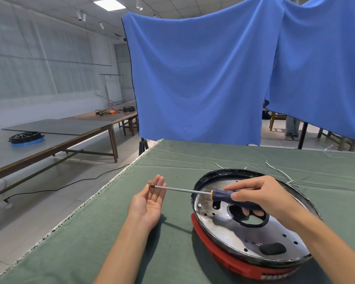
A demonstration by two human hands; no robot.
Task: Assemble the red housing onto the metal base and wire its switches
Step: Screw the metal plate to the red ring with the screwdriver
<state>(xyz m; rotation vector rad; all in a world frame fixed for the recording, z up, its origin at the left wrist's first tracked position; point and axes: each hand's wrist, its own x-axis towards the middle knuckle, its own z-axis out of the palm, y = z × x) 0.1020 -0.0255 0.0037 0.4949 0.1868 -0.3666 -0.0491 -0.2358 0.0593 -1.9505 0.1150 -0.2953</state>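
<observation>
A round metal base (230, 224), shiny with several holes and a large oval opening, sits on top of a red housing (223, 257) at the near right of a table covered in green cloth (115, 232). The right hand (260, 195) hovers over the base, fingers curled round the dark blue handle of a screwdriver (213, 195) with an orange collar. Its steel shaft points left, and the tip lies at the fingers of the left hand (150, 201), which is palm up with fingers relaxed and almost straight. A small screw (176, 177) lies on the cloth just beyond that hand. Loose white wires (283, 173) lie behind the base. Blue cloths (203, 74) hang behind the table.
</observation>
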